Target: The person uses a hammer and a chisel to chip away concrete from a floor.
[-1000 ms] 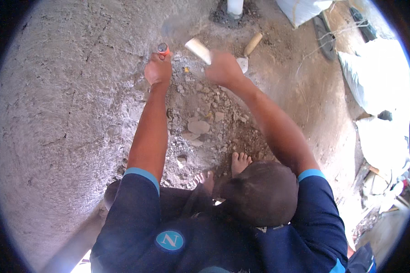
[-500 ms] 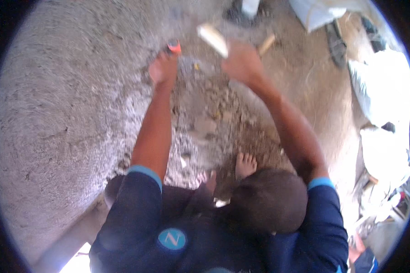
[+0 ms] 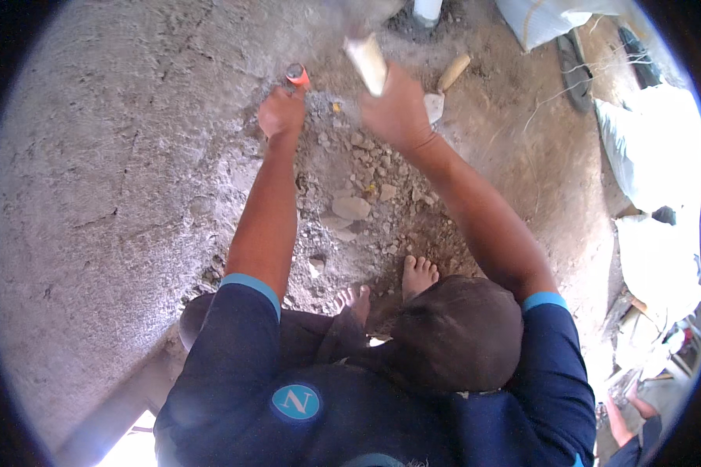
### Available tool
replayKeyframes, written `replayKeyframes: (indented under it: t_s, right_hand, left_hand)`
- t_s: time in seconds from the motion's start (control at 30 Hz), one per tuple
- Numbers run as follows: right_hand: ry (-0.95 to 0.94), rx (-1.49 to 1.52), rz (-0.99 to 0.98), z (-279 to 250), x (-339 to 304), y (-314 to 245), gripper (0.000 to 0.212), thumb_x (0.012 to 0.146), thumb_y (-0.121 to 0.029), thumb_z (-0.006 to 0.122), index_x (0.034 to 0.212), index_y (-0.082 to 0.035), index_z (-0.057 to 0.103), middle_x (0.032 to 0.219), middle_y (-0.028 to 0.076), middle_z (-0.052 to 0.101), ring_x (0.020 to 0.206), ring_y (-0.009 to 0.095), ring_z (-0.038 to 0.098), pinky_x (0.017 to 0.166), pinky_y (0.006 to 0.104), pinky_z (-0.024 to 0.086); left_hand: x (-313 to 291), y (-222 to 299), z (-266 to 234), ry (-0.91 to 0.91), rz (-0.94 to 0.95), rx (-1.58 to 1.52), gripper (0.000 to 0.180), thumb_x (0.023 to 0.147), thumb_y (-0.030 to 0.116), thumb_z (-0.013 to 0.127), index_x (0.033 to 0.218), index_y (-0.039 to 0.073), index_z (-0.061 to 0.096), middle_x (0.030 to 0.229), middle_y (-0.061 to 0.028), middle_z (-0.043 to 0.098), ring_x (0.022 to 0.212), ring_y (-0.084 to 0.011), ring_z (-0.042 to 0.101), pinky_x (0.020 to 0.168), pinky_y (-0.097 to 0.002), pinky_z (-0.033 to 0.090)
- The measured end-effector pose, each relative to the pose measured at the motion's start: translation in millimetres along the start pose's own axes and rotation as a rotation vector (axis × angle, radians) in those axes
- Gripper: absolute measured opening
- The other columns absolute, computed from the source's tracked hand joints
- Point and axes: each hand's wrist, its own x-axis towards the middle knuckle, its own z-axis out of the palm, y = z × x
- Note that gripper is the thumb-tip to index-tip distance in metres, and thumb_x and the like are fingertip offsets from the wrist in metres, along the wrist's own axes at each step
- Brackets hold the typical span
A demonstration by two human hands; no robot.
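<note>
My left hand [image 3: 281,114] is wrapped round a chisel [image 3: 297,75] with an orange grip and a round grey top; its lower end is hidden. Up and to the right of it, my right hand [image 3: 398,109] grips a thick, pale, wooden-looking bar [image 3: 366,64]. The bar slants up and left, apart from the chisel, and its far end is blurred. Just beyond my right hand a trowel [image 3: 435,107] lies on the ground, its wooden handle [image 3: 454,71] pointing away. Broken rubble [image 3: 352,208] covers the ground between my arms.
A rough grey wall [image 3: 101,171] rises on the left. A white pipe [image 3: 427,12] stands at the far side. White sacks [image 3: 654,148] line the right, with a sandal [image 3: 575,71] near them. My bare feet [image 3: 419,276] rest at the rubble's near edge. Another person's legs [image 3: 629,420] show at lower right.
My right hand has shifted slightly left and nearer, and the bar has turned more upright. The trowel's blade has come into view. My left hand and the chisel stay nearly in place.
</note>
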Motion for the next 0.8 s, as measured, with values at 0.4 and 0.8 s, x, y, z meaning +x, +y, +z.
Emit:
replayKeyframes:
  t_s: [0.4, 0.8]
  right_hand:
    - [-0.126, 0.016, 0.003, -5.0, 7.8, -8.9, 0.023, 0.075, -0.011, 0.059, 0.093, 0.001, 0.064, 0.083, 0.023, 0.066, 0.078, 0.039, 0.066, 0.070, 0.0449, 0.053]
    - [0.016, 0.088, -0.136, -42.8, -7.7, -52.2, 0.028, 0.078, -0.011, 0.058, 0.103, 0.002, 0.061, 0.080, 0.027, 0.064, 0.071, 0.042, 0.064, 0.066, 0.0444, 0.053]
  left_hand:
    - [-65.2, -25.4, -36.5, 0.299, -0.157, -0.465, 0.033, 0.074, 0.024, 0.076, 0.098, 0.004, 0.066, 0.077, -0.0131, 0.068, 0.069, -0.0279, 0.066, 0.065, -0.0383, 0.051]
    - [-54.8, -60.1, -68.2, 0.542, -0.251, -0.826, 0.032, 0.078, 0.014, 0.078, 0.102, -0.001, 0.062, 0.071, -0.0044, 0.061, 0.059, -0.0121, 0.054, 0.055, -0.0278, 0.045]
